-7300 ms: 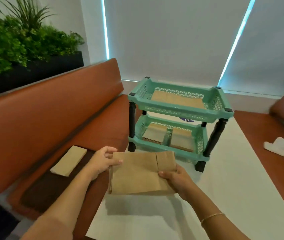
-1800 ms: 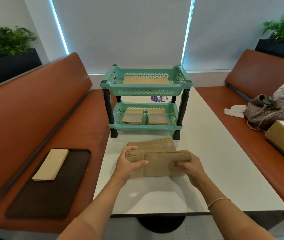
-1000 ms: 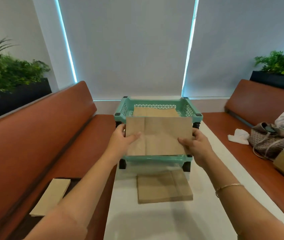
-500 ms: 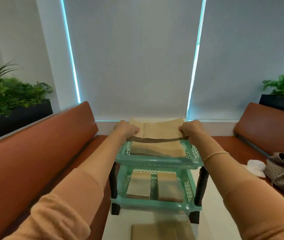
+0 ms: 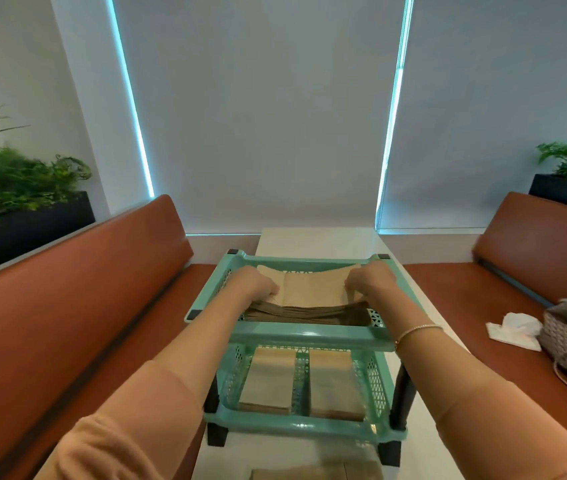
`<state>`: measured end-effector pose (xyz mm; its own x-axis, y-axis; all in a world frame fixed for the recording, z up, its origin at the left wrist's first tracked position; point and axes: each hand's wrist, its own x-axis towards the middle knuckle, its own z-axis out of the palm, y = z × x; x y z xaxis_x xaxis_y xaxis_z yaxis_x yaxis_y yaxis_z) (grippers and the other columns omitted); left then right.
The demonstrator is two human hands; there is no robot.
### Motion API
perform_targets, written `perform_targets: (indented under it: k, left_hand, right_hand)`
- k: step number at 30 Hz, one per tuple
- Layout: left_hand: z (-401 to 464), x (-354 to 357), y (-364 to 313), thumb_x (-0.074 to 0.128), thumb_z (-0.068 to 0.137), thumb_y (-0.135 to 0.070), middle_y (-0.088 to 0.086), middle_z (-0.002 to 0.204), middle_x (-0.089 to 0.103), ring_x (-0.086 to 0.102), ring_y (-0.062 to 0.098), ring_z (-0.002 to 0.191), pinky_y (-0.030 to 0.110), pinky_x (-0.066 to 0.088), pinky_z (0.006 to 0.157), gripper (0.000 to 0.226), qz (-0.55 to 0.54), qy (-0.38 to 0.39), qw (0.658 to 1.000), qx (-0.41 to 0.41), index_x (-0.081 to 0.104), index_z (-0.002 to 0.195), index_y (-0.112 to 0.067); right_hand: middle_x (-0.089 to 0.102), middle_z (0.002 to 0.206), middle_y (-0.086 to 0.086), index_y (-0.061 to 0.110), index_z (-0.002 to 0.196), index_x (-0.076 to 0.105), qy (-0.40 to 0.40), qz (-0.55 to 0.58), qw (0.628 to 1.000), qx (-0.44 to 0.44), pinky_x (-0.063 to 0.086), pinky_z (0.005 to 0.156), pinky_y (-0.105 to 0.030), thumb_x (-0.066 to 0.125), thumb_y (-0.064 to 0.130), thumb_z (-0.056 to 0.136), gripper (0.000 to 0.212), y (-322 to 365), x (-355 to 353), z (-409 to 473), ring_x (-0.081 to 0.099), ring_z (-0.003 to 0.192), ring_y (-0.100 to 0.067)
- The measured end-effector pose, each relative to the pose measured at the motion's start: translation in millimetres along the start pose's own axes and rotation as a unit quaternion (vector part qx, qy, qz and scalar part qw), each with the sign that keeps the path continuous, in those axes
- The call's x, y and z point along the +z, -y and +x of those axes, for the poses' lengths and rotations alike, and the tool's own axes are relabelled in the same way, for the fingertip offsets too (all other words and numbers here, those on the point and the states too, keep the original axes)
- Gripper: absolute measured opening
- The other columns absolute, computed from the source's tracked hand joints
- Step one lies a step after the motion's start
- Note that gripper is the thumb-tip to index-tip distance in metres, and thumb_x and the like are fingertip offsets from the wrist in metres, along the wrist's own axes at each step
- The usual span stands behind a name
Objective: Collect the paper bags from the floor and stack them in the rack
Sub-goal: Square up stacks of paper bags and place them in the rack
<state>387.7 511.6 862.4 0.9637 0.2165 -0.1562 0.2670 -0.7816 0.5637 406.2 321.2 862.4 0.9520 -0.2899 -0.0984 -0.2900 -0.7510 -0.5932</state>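
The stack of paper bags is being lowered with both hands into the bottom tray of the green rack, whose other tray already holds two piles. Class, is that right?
Not quite. The head view shows both hands, left hand and right hand, setting the stack of paper bags into the top tray; the two piles lie in the bottom tray.

1 view only, head-mounted, wide-angle. Camera sits above the near end of the counter (image 5: 424,303), facing forward and slightly down along its length toward the blinds (image 5: 261,109) on the far wall. Close range: the rack (image 5: 309,336) fills the lower centre, its top tier seen from above, the lower tier looked into from the front. Both forearms enter from the bottom corners and converge on the top tier. Benches (image 5: 77,299) run along both edges, bowed by the lens. No 2nd view for overlap.
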Motion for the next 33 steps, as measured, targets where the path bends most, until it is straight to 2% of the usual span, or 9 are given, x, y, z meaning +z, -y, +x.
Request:
perform_targets:
  k: [3,7,10,13,18,22,24,28,33]
  left_hand:
    - [-2,0,3,0.059,0.09,-0.032,0.015,0.127,0.056,0.053,0.028,0.115,0.034,0.044,0.096,0.051,0.015,-0.011,1.0,-0.005,0.049,0.128,0.001]
    - [-4,-2,3,0.058,0.09,-0.032,0.015,0.128,0.054,0.052,0.028,0.117,0.034,0.044,0.096,0.052,0.026,-0.016,1.0,-0.002,0.048,0.13,0.0]
    - [-6,-2,3,0.057,0.09,-0.034,0.014,0.13,0.053,0.051,0.028,0.119,0.034,0.044,0.097,0.053,0.053,-0.019,0.998,-0.002,0.047,0.131,-0.002]
    - [-10,-3,2,0.054,0.093,-0.033,0.012,0.127,0.055,0.054,0.026,0.115,0.031,0.044,0.092,0.046,0.083,-0.018,0.996,0.005,0.05,0.127,-0.002]
    - [-11,-5,-4,0.052,0.093,-0.031,0.008,0.099,0.053,0.054,0.021,0.095,0.027,0.044,0.081,0.038,0.121,-0.012,0.993,0.006,0.054,0.12,-0.003]
    - [-10,-7,-10,0.049,0.095,-0.028,0.004,0.08,0.046,0.046,0.018,0.091,0.025,0.039,0.076,0.02,0.154,0.007,0.988,0.011,0.049,0.103,-0.009]
    - [-9,-9,-10,0.049,0.095,-0.026,0.003,0.074,0.042,0.046,0.019,0.092,0.026,0.039,0.078,0.018,0.165,0.008,0.986,0.012,0.044,0.098,-0.009]
    - [-7,-11,-7,0.05,0.095,-0.027,0.01,0.11,0.056,0.052,0.022,0.108,0.029,0.042,0.094,0.035,0.17,0.005,0.985,0.01,0.051,0.121,-0.005]
    - [-5,-8,-5,0.051,0.094,-0.027,0.012,0.119,0.054,0.051,0.026,0.119,0.033,0.043,0.101,0.041,0.155,0.006,0.988,0.003,0.049,0.128,-0.003]
  right_hand:
    - [0.05,0.102,-0.011,0.003,0.11,0.052,0.036,-0.025,0.999,-0.001,0.046,0.095,-0.031,0.059,0.015,0.088,0.026,0,5,-1,0.048,0.095,-0.023]
    - [0.049,0.102,-0.011,0.001,0.115,0.054,0.048,-0.035,0.998,0.015,0.046,0.085,-0.03,0.059,0.018,0.088,0.032,2,12,-2,0.049,0.095,-0.023]
    - [0.051,0.103,-0.012,0.002,0.111,0.056,0.044,-0.052,0.997,0.018,0.045,0.096,-0.037,0.059,0.019,0.087,0.03,3,19,-2,0.053,0.107,-0.029]
    - [0.055,0.115,-0.014,0.004,0.111,0.056,0.042,-0.072,0.996,0.027,0.046,0.097,-0.042,0.061,0.022,0.084,0.033,5,26,-2,0.05,0.111,-0.033]
    - [0.055,0.115,-0.013,0.005,0.112,0.056,0.037,-0.089,0.995,0.02,0.046,0.096,-0.04,0.058,0.025,0.086,0.033,7,28,-2,0.051,0.11,-0.032]
    - [0.054,0.102,-0.011,0.004,0.107,0.058,0.023,-0.092,0.996,-0.001,0.046,0.096,-0.039,0.056,0.023,0.089,0.027,6,25,-1,0.054,0.104,-0.029]
    - [0.054,0.101,-0.011,0.003,0.107,0.058,0.016,-0.091,0.996,-0.008,0.048,0.088,-0.034,0.056,0.021,0.089,0.026,6,23,-1,0.053,0.095,-0.025]
    - [0.051,0.097,-0.009,0.002,0.111,0.058,0.018,-0.091,0.996,-0.01,0.043,0.077,-0.029,0.059,0.019,0.088,0.028,4,19,2,0.048,0.088,-0.022]
    - [0.054,0.097,-0.009,0.002,0.107,0.059,0.022,-0.076,0.997,-0.002,0.049,0.089,-0.031,0.065,0.02,0.085,0.029,2,18,3,0.051,0.089,-0.022]
